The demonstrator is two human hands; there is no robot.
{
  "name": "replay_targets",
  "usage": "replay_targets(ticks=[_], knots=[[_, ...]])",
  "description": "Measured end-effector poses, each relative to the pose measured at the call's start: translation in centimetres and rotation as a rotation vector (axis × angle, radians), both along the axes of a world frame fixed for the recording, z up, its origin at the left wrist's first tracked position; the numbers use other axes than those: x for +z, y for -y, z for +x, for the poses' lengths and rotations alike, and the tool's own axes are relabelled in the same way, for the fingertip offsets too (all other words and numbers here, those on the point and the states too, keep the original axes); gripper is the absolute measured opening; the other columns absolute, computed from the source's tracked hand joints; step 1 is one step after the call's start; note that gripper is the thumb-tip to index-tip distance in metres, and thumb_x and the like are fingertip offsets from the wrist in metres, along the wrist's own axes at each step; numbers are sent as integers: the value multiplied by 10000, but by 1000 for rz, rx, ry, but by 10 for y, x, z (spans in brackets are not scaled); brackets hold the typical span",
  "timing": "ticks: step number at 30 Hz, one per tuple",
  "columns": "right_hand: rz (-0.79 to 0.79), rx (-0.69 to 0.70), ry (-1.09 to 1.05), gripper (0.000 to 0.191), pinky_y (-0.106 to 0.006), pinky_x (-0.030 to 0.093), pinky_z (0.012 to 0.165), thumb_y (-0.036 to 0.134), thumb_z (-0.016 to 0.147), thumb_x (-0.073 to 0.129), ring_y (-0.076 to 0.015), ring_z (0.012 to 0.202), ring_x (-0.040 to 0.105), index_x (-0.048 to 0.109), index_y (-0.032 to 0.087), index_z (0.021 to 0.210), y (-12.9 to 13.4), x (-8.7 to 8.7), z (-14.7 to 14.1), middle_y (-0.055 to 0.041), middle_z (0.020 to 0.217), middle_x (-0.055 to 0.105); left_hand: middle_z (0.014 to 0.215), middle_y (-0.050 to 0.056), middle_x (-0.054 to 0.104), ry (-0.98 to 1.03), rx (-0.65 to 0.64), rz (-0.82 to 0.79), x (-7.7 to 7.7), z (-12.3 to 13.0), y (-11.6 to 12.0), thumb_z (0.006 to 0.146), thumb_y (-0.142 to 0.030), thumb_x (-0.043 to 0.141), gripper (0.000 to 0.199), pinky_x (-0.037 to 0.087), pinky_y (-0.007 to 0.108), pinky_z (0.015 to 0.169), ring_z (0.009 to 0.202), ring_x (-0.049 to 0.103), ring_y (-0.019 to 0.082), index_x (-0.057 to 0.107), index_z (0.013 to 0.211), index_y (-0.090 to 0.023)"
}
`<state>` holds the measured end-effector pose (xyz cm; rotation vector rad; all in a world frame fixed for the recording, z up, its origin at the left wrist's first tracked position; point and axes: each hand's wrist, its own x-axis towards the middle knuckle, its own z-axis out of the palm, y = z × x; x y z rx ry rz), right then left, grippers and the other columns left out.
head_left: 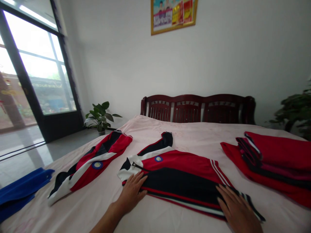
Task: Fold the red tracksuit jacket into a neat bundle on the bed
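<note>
A red, navy and white zip jacket (179, 174) with a round blue badge lies on the pink cloth (170, 220), its near part folded over. My left hand (132, 192) rests with fingers spread near its white collar. Over the navy sleeve toward the cuff lies my right hand (236, 207), palm down and fingers outstretched. One navy sleeve sticks out at the far side, behind the collar. To the left is a second jacket (87, 173) in the same colours, laid lengthwise and folded narrow, with the same kind of badge.
Red and dark folded clothes (279, 158) are stacked at the right. Blue cloth (21, 191) sits at the left edge. Behind stands a dark wooden slatted bench (194, 108). A potted plant (100, 116) is near the glass door (41, 64), and another plant (295, 111) is at right.
</note>
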<state>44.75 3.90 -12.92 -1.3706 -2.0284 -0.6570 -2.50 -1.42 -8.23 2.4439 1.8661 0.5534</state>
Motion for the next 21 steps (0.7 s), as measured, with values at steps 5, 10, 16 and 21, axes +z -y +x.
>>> replay_targets(ticks=[5,10,16,21], knots=[[-18,-2,8,451,-522,459,1018,364,909,386,-290,1248,595,668,241,1239,0,-1,0,-60,1323,672,1566,61,444,7,-5,30,-3,-1,0,921,-371,601,576,290,556,1212,1458,384,289,470,1479,-310],[-10,9,11,430,-545,449,1019,353,912,385,-302,1233,602,694,253,1194,1,0,0,-69,1316,675,1573,55,433,6,-9,23,-2,-2,0,926,-385,594,580,292,554,1214,1465,374,289,460,1486,-316],[-13,5,-11,448,-527,446,1036,380,916,390,-293,1242,597,676,240,1232,1,1,-1,-74,1316,675,1574,52,431,9,3,-4,0,-1,-1,917,-386,607,594,290,561,1214,1468,368,296,457,1488,-322],[-64,-13,-29,439,-535,436,1054,376,914,392,-297,1246,596,691,242,1206,2,3,-2,-79,1311,677,1574,57,430,9,0,-12,-1,-2,-1,921,-380,599,588,288,567,1213,1468,365,300,461,1487,-309]])
